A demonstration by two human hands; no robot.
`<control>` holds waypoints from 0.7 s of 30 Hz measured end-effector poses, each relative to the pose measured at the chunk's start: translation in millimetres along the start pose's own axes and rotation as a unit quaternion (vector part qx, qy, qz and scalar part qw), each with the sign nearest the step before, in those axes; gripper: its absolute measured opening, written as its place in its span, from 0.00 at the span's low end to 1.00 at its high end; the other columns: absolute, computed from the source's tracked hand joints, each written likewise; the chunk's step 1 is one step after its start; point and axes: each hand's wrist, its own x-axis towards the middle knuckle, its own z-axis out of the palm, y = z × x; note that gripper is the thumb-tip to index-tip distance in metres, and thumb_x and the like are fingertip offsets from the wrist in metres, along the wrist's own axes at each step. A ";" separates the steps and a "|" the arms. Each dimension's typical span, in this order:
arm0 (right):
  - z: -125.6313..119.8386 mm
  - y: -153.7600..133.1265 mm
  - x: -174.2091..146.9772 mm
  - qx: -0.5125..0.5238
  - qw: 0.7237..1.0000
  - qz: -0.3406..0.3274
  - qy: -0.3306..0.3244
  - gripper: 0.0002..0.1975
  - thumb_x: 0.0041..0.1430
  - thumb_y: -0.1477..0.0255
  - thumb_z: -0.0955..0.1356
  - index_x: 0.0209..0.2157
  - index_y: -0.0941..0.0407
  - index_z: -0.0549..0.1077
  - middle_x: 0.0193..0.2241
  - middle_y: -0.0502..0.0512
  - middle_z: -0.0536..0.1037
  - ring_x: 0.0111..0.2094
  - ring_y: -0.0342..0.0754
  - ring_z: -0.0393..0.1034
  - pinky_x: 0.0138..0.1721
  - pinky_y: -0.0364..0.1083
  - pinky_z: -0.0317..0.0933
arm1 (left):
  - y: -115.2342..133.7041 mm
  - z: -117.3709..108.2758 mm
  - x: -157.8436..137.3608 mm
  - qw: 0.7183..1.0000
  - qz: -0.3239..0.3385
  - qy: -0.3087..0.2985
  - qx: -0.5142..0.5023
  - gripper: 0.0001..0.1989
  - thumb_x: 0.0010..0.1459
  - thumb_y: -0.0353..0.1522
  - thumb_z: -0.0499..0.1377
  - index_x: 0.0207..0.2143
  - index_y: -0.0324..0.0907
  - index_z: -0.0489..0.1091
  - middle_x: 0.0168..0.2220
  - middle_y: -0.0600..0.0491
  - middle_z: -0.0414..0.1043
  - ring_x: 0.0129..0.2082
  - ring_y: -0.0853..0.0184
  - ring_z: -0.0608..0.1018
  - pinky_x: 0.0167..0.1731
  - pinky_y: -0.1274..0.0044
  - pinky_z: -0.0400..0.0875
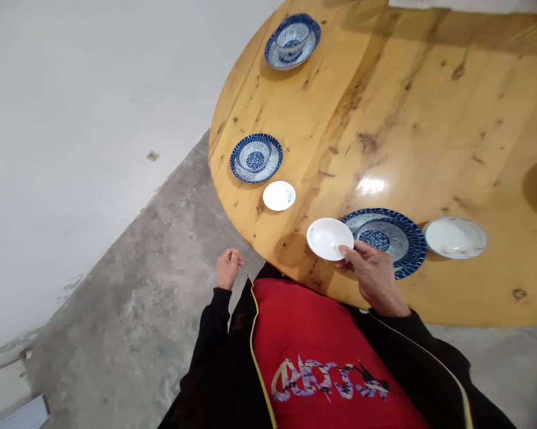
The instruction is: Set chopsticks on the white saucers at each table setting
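Observation:
My right hand (375, 274) pinches the rim of a small white dish (324, 235) between thumb and fingers, holding it above the table near its front edge. Partly behind that hand, a blue-patterned plate (418, 238) lies on the wood with a matching bowl (375, 234) on it. Just right of the plate is a larger white bowl (456, 237). A second small white dish (279, 196) rests on the table to the left. My left hand (229, 268) hangs beside the table edge over the floor, fingers curled and nothing visible in them.
The round wooden table (397, 161) fills the right side. Along its left rim sit a blue-patterned plate with a bowl (256, 159) and, farther off, another such plate with a bowl (292, 42). A white wall (85, 107) and grey concrete floor (161, 268) lie left.

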 end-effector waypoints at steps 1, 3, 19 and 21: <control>3.1 4.8 -1.2 -0.003 1.000 0.000 -0.017 0.16 0.46 0.58 0.75 0.29 0.57 0.76 0.18 0.49 0.74 0.18 0.45 0.68 0.19 0.43 0.63 | -7.5 1.5 -9.7 1.000 -0.016 0.003 -0.009 0.10 0.57 0.38 0.56 0.30 0.40 0.70 0.24 0.54 0.75 0.20 0.72 0.76 0.23 0.82 0.69; 10.9 13.0 -2.6 -0.006 0.999 0.000 -0.045 0.18 0.45 0.56 0.75 0.29 0.57 0.76 0.17 0.50 0.74 0.18 0.45 0.68 0.19 0.43 0.62 | -19.5 6.0 -25.9 0.999 -0.036 0.006 -0.029 0.11 0.56 0.39 0.57 0.30 0.40 0.70 0.24 0.54 0.75 0.20 0.72 0.76 0.23 0.81 0.69; 73.4 33.1 -18.6 -0.014 0.999 0.011 0.040 0.17 0.43 0.56 0.74 0.25 0.56 0.73 0.15 0.50 0.73 0.17 0.46 0.67 0.18 0.42 0.60 | -2.3 -27.6 38.7 0.988 0.099 -0.118 -0.001 0.12 0.58 0.40 0.55 0.33 0.41 0.71 0.29 0.53 0.76 0.26 0.70 0.78 0.31 0.78 0.71; 95.4 34.0 -21.9 -0.003 0.997 0.017 0.076 0.16 0.42 0.57 0.73 0.24 0.56 0.72 0.13 0.50 0.72 0.16 0.45 0.67 0.17 0.42 0.60 | -7.9 -55.7 58.2 0.987 0.101 -0.128 0.008 0.13 0.58 0.42 0.55 0.34 0.42 0.72 0.29 0.53 0.76 0.26 0.69 0.79 0.32 0.78 0.72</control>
